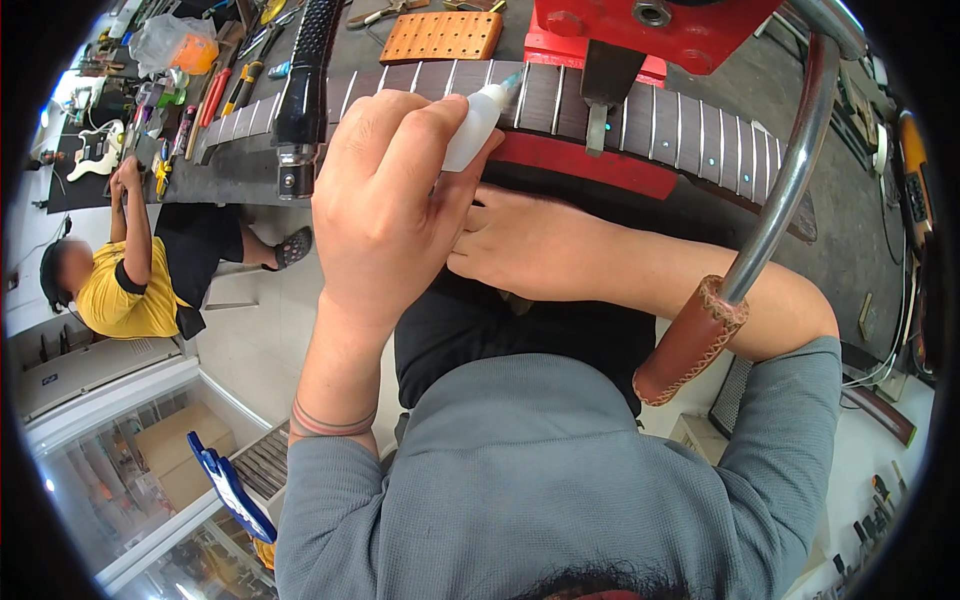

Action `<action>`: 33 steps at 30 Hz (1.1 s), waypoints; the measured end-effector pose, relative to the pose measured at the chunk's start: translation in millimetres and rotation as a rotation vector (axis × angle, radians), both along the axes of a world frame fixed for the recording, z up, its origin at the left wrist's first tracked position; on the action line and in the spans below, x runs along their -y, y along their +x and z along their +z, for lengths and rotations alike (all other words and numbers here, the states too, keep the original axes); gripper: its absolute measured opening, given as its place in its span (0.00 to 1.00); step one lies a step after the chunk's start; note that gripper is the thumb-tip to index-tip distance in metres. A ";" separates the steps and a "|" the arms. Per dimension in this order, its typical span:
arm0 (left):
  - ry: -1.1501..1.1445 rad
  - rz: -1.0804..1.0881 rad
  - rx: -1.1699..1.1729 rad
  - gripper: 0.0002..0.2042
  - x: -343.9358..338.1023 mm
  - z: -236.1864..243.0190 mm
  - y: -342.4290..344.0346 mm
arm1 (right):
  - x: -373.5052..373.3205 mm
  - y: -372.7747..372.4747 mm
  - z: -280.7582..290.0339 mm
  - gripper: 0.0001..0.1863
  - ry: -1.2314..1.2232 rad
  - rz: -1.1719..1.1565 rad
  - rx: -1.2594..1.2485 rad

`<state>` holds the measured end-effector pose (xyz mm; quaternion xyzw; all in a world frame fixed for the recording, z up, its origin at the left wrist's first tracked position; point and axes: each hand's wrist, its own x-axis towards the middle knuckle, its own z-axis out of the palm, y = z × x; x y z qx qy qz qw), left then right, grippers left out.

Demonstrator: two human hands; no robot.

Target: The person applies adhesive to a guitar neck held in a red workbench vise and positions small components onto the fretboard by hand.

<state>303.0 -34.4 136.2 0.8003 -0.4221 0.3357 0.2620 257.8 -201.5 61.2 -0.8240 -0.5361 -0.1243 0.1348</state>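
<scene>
My left hand (390, 190) is closed around a small white squeeze bottle (474, 130), tilted with its narrow nozzle pointing away to the right. The bluish tip is over the guitar neck (640, 130), right by a fret; whether it touches cannot be told. The neck has a dark fretboard with metal frets and lies across the bench, beneath a red press (640, 30) whose dark metal ram comes down over it. A curved red support (590, 165) shows along its near side. My right hand (520, 245) is below the neck, close to my left hand, its fingers largely hidden.
A steel lever with a brown leather grip (690, 340) curves down over my right forearm. A black textured handle (303, 110) crosses the neck at left. Behind are an orange block with holes (440, 37) and several tools. Someone in a yellow shirt (125, 290) works at far left.
</scene>
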 end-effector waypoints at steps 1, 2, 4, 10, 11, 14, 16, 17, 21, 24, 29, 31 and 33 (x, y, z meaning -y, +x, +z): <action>0.005 0.000 -0.002 0.18 -0.1 0.9 -0.8 | 0.2 0.2 -0.2 0.15 0.003 0.004 -0.014; 0.010 -0.001 -0.003 0.18 -0.2 2.0 -1.8 | 0.5 0.0 0.2 0.15 0.005 0.008 -0.027; 0.009 0.001 -0.009 0.18 -0.5 3.5 -3.7 | 1.9 -0.9 3.5 0.15 0.010 0.001 -0.028; 0.059 0.030 -0.057 0.20 -3.8 8.4 -13.0 | 2.5 -0.8 2.9 0.15 0.023 -0.016 -0.010; 0.057 0.032 -0.049 0.20 -4.9 8.1 -14.0 | 2.1 -1.2 2.6 0.14 0.036 -0.017 -0.023; 0.056 0.032 -0.032 0.20 -7.5 8.3 -17.0 | 1.0 0.2 1.2 0.13 0.005 0.007 0.022; 0.059 0.024 -0.039 0.20 -8.1 7.5 -17.3 | 0.5 0.0 -3.1 0.13 0.035 0.003 0.028; 0.056 0.015 -0.040 0.19 -8.9 7.2 -18.2 | -0.1 -0.5 -3.9 0.12 0.059 -0.003 0.040; 0.080 0.037 -0.057 0.20 -11.1 9.9 -24.8 | -0.7 -0.5 -3.9 0.12 0.068 0.008 0.008; 0.080 0.039 -0.074 0.20 -12.3 10.8 -28.3 | -1.0 -0.2 -6.8 0.12 0.062 0.007 0.000; 0.091 0.053 -0.076 0.20 -13.8 11.9 -32.3 | -0.1 -1.2 -6.8 0.11 0.067 -0.002 0.091; 0.088 0.049 -0.072 0.20 -15.3 11.0 -32.5 | -1.0 -1.7 -6.5 0.11 0.044 -0.010 0.100; 0.084 0.043 -0.069 0.20 -15.6 10.7 -33.4 | -2.1 -2.1 -7.4 0.11 0.020 -0.018 0.109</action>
